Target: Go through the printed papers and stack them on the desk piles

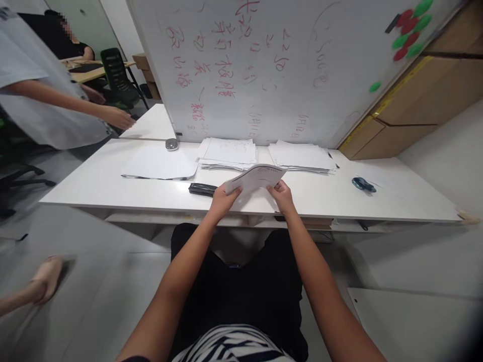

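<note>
Both of my hands hold printed paper (256, 178) just above the front of the white desk (158, 193). My left hand (223, 197) pinches its left end, and my right hand (281, 195) grips the right end; the sheet bows upward between them. Whether it is one sheet or several I cannot tell. Beside my left hand lies a black stapler (202, 189), partly covered by that hand. Behind the held paper are two paper stacks, a left stack (226, 152) and a right stack (301, 157).
A whiteboard (241, 70) with red writing stands behind the desk. Large white sheets (158, 163) and a computer mouse (171, 145) lie left. A dark blue object (364, 185) sits right, near cardboard boxes (411, 105). Another person's hand (119, 118) reaches over at left.
</note>
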The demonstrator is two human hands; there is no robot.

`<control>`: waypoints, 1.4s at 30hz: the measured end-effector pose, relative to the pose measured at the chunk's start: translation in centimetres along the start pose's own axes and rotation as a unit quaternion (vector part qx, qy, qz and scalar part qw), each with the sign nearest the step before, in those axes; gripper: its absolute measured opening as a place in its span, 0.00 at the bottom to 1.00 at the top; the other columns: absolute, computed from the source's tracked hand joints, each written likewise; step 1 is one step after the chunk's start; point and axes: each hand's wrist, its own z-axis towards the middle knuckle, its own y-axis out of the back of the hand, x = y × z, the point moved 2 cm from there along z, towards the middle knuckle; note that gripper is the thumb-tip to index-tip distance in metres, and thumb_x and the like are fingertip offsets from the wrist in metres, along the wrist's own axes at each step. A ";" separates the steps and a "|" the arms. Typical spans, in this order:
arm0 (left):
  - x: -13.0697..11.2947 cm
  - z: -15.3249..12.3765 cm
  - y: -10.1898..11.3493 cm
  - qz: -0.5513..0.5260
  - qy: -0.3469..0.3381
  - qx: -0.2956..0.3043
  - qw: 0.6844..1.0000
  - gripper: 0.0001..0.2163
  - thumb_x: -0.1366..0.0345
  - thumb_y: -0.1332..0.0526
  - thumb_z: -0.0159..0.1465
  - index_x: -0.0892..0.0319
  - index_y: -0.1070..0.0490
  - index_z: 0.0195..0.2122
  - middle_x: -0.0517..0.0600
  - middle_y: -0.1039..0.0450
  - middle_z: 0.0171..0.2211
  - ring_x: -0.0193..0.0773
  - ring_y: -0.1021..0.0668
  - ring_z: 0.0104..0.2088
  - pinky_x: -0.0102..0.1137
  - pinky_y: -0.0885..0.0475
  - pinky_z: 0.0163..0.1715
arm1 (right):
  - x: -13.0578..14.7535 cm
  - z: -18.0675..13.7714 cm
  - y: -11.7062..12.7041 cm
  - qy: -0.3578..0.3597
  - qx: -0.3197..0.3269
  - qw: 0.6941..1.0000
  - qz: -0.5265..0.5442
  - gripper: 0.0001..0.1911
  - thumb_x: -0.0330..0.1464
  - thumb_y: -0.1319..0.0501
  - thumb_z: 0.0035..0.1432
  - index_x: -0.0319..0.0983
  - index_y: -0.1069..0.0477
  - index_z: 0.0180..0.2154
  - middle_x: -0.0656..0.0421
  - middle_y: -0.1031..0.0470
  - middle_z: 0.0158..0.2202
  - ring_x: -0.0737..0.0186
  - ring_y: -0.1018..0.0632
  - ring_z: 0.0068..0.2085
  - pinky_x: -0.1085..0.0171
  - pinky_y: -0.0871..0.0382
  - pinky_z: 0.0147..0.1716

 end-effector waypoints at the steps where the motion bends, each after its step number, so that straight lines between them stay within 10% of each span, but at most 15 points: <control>1: 0.0 0.0 -0.1 -0.005 0.002 -0.006 1.000 0.17 0.54 0.35 0.57 0.60 0.23 0.43 0.52 0.21 0.43 0.46 0.21 0.46 0.38 0.27 0.48 | 0.0 -0.1 0.0 0.000 -0.004 1.000 -0.004 0.20 0.43 0.32 0.49 0.42 0.30 0.42 0.55 0.21 0.44 0.56 0.23 0.47 0.55 0.31 0.51; 22: 0.0 -0.9 -0.2 0.118 -0.088 -0.016 0.989 0.17 0.53 0.39 0.62 0.57 0.28 0.47 0.52 0.24 0.45 0.44 0.23 0.46 0.38 0.27 0.46 | 0.5 -0.4 0.2 -0.006 -0.075 0.996 -0.057 0.16 0.44 0.34 0.51 0.41 0.29 0.37 0.58 0.21 0.37 0.58 0.23 0.40 0.59 0.31 0.44; 27: -2.5 -1.3 4.1 0.187 -0.238 -0.060 0.951 0.39 0.53 0.32 0.55 0.54 0.48 0.64 0.59 0.43 0.64 0.46 0.29 0.56 0.39 0.32 0.54 | 1.9 -1.7 0.5 0.030 -0.159 0.983 -0.083 0.17 0.44 0.36 0.52 0.38 0.26 0.39 0.57 0.21 0.36 0.58 0.23 0.38 0.60 0.30 0.41; 32: -0.6 0.6 10.1 0.327 -0.174 0.025 0.929 0.39 0.53 0.29 0.52 0.52 0.42 0.62 0.55 0.33 0.57 0.52 0.32 0.58 0.45 0.39 0.59 | 2.0 -7.9 1.2 0.013 -0.225 0.973 -0.055 0.17 0.42 0.35 0.53 0.39 0.24 0.40 0.57 0.20 0.38 0.58 0.22 0.40 0.60 0.29 0.43; 42: 4.9 1.9 11.3 0.311 -0.135 0.021 0.940 0.14 0.57 0.37 0.60 0.55 0.30 0.46 0.52 0.27 0.44 0.44 0.28 0.48 0.39 0.35 0.52 | 2.0 -14.0 -2.0 -0.163 -0.173 0.967 0.093 0.17 0.40 0.31 0.48 0.41 0.23 0.41 0.57 0.19 0.38 0.55 0.19 0.38 0.54 0.24 0.41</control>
